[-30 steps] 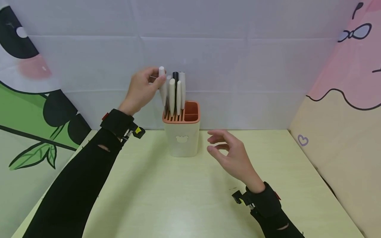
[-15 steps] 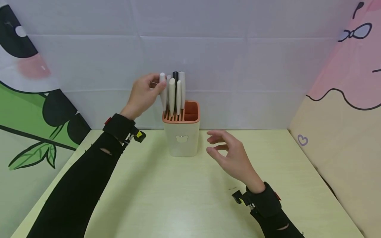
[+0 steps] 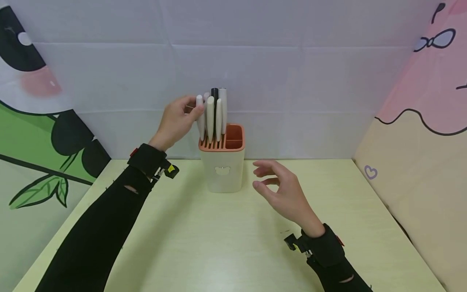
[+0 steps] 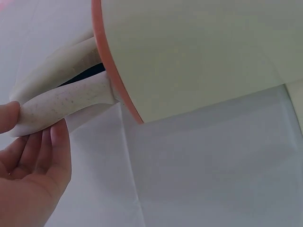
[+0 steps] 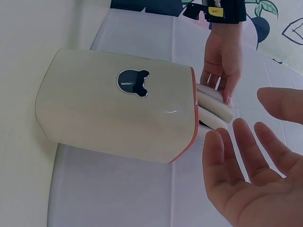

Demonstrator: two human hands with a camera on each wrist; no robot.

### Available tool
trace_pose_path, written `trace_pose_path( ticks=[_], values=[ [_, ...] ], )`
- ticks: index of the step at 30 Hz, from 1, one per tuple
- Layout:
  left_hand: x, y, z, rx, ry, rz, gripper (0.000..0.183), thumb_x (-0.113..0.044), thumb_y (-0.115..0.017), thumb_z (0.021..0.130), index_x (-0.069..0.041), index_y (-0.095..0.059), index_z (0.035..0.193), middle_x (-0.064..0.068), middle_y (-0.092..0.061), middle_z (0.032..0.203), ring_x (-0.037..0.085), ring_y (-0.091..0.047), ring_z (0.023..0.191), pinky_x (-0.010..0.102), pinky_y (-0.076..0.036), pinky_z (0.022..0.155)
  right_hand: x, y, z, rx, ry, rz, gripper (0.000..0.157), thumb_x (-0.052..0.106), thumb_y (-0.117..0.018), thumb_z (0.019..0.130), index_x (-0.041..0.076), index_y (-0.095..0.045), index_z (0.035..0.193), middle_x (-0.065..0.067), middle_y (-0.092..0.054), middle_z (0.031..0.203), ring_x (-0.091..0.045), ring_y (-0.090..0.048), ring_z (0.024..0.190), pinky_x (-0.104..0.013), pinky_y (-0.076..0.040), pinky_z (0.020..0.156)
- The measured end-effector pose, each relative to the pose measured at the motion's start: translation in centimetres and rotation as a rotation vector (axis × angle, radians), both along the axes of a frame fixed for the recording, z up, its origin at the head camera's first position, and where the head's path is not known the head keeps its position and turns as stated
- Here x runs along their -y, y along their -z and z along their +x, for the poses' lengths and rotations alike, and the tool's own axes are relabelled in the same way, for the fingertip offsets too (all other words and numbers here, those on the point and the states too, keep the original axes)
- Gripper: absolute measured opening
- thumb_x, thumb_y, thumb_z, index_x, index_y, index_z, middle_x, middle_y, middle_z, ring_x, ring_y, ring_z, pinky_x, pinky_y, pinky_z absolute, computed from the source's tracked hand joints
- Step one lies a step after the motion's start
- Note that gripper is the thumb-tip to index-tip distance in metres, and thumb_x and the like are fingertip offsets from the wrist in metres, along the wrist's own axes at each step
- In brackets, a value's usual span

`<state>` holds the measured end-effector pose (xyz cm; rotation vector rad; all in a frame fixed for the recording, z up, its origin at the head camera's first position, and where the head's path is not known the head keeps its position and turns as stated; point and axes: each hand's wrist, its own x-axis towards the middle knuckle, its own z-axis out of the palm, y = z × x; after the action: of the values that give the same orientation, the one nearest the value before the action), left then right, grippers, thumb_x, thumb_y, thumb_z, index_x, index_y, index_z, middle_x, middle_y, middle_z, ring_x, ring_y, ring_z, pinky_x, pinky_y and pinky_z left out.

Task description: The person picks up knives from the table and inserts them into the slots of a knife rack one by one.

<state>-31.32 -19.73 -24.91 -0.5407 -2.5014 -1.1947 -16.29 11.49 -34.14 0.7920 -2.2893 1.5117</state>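
My left hand [image 3: 174,121] pinches a white-handled knife [image 3: 200,115] near the handle's top. That knife stands upright in the leftmost slot of a cream knife block [image 3: 223,174] with an orange slotted top; its blade is hidden inside. In the left wrist view, thumb and fingers hold the speckled knife handle [image 4: 61,105], whose lower end meets the orange rim. Beside it in the slots stand several white-handled knives and one black-handled knife [image 3: 215,94]. My right hand [image 3: 282,190] is apart from the block, to its right over the table, fingers loosely bent and holding nothing.
The block stands at the back of a pale table [image 3: 204,239], close to the grey-white backdrop [image 3: 292,81]. Two wider compartments [image 3: 234,136] take up the right of its top. Printed side panels [image 3: 412,162] border the table.
My left hand has moved down with the white-handled knife, which now sits lower in its slot, level with its neighbours. My right hand has stayed in place.
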Motion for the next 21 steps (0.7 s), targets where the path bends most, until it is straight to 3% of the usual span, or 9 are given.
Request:
trace_pose_path(
  ticks=[11,21],
  values=[
    [0.3,0.7,-0.2,0.000,-0.003,0.011,0.043,-0.037,-0.060,0.110,-0.010,-0.064,0.143,0.011,-0.067,0.128,0.025,-0.064,0.114,0.036,-0.055,0.089,0.0,0.0,0.0,-0.005,-0.005,-0.001,0.046,0.000,-0.078,0.095,0.010,-0.065,0.138,-0.004,-0.072,0.118,-0.020,-0.068,0.110,-0.034,-0.063,0.090],
    [0.7,1.6,0.2,0.020,0.001,-0.015,0.051,-0.036,-0.060,0.110,-0.008,-0.053,0.153,0.015,-0.065,0.132,0.031,-0.063,0.121,0.049,-0.056,0.096,0.0,0.1,0.0,-0.003,-0.004,0.000,0.046,0.000,-0.078,0.095,0.010,-0.065,0.138,-0.004,-0.072,0.118,-0.019,-0.068,0.111,-0.034,-0.063,0.089]
  ],
)
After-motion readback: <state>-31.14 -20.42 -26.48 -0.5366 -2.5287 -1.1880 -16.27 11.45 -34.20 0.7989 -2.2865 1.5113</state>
